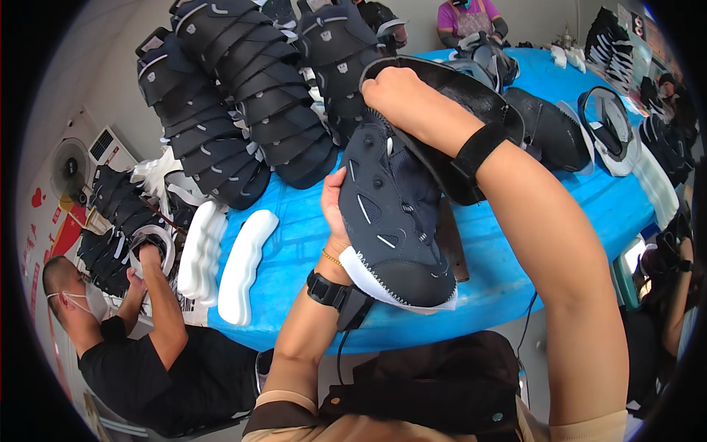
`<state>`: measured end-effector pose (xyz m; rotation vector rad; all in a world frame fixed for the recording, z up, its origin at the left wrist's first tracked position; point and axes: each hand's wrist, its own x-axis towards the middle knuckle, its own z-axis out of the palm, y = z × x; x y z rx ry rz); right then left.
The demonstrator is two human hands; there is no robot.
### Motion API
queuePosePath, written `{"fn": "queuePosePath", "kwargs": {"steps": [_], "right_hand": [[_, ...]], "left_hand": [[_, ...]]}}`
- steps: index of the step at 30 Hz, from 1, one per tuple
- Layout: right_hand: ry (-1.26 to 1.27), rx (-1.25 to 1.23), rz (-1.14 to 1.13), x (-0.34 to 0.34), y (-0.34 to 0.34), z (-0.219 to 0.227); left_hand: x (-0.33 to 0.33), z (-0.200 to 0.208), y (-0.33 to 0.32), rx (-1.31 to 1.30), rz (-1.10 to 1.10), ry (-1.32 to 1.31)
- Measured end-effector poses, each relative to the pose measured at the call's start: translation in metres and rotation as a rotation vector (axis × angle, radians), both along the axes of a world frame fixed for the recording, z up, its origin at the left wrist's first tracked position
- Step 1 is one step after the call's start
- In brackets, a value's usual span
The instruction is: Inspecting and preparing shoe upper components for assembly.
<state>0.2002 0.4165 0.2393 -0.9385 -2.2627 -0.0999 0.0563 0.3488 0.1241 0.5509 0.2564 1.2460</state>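
Left grip (336, 214) cradles a curved, zigzag-stitched upper (390, 221).

We hold a black, shoe-shaped upper (394, 221) over the near part of our blue-covered counter (508, 276), our left hand (333, 210) at its left side, our right hand (398, 90) beyond its far end. Left of it lie long, wavy white pieces (247, 267); behind these rise overlapping stacks of black, rounded uppers (258, 92). Another long white piece (655, 184) lies at the counter's right edge.
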Motion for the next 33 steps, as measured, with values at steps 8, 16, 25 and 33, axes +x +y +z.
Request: {"fn": "queuePosePath", "kwargs": {"steps": [8,16,25,33], "right_hand": [[0.062,0.355,0.097,0.002,0.000,-0.021],[-0.050,0.245,-0.133,0.010,-0.021,-0.011],[0.303,-0.203,-0.077,0.009,-0.029,-0.001],[0.163,0.378,0.103,0.025,-0.035,-0.046]], "left_hand": [[0.003,0.000,-0.005,0.006,0.008,0.005],[-0.006,-0.003,0.001,0.248,-0.042,-0.074],[-0.018,0.007,-0.016,0.321,-0.119,-0.142],[-0.020,-0.001,-0.006,0.243,-0.170,-0.120]]}}
